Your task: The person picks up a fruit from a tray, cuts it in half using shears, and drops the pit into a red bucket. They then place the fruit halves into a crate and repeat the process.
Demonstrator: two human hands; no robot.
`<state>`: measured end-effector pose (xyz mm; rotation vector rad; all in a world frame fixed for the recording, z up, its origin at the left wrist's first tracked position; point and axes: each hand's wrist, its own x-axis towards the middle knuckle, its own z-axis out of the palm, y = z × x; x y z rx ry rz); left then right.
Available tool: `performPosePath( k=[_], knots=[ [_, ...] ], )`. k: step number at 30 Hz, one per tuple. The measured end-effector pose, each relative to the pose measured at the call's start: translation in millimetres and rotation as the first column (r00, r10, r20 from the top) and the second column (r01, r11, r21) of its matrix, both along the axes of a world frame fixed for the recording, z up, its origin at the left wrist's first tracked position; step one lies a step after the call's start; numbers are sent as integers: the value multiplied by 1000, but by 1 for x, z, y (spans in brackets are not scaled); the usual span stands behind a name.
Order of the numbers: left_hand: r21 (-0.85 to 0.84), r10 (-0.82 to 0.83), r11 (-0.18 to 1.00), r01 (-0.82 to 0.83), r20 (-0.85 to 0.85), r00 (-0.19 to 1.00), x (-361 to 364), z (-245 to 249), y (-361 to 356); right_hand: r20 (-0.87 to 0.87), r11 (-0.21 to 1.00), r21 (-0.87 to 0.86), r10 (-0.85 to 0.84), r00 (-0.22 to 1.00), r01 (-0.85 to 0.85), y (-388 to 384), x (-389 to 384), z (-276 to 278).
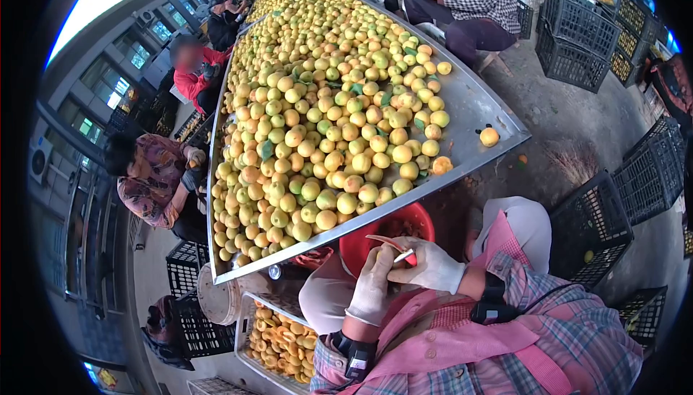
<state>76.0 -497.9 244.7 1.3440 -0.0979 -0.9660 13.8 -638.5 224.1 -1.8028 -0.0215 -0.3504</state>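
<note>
My left hand [370, 288], in a pale glove, is closed in front of my lap, its fingertips against my right hand. What it holds is hidden by the fingers. My right hand [435, 269], gloved as well, closes around a small knife [409, 256] with a red and white handle. A thin curved strip [382, 240] sticks out over the left fingers. Just beyond both hands stands a red bucket [354, 248] with scraps inside. Past it, a metal-rimmed table [469, 121] carries a heap of yellow-green apricots [325, 135].
A white crate [247, 330] of cut orange fruit sits at my lower left, near a pale bucket [216, 297]. Black crates [592, 233] stand at right. People [155, 186] sit along both table sides. One apricot [489, 137] lies near the table corner.
</note>
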Motion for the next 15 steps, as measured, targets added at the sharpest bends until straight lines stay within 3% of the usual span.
performPosePath(
  k=[1,3,5,7,8,10,11,13,14,15],
  knots=[
    [-7,-1,1000,1,2,1000,0,-2,1,2,1000,-7,-1,1000,1,0,-1,-1],
    [0,-14,1000,14,28,999,2,-3,2,-250,901,427,194,949,-71,-2,-2,1],
    [26,-30,999,28,80,996,0,-4,1,-206,917,387,189,960,-97,-3,1,-3],
    [33,48,998,-60,300,953,-4,-3,-4,-125,966,241,128,984,-95,-2,4,-7],
    [33,51,997,-64,297,953,-3,-7,-4,-128,966,241,131,983,-98,-1,7,-8],
    [-75,137,988,-132,76,988,-1,-20,-2,-102,987,146,76,992,-60,1,10,-9],
    [-74,145,987,-140,71,987,-1,-17,0,-107,987,147,84,991,-68,1,10,-9],
    [82,21,996,-44,266,964,-2,-8,4,-145,982,184,78,986,-50,5,8,-13],
    [20,86,995,-103,397,914,-7,-16,3,-143,983,178,62,988,-36,8,9,-18],
    [215,-156,976,-29,788,596,0,-28,7,-162,933,357,115,980,-50,14,8,-21]
  ],
)
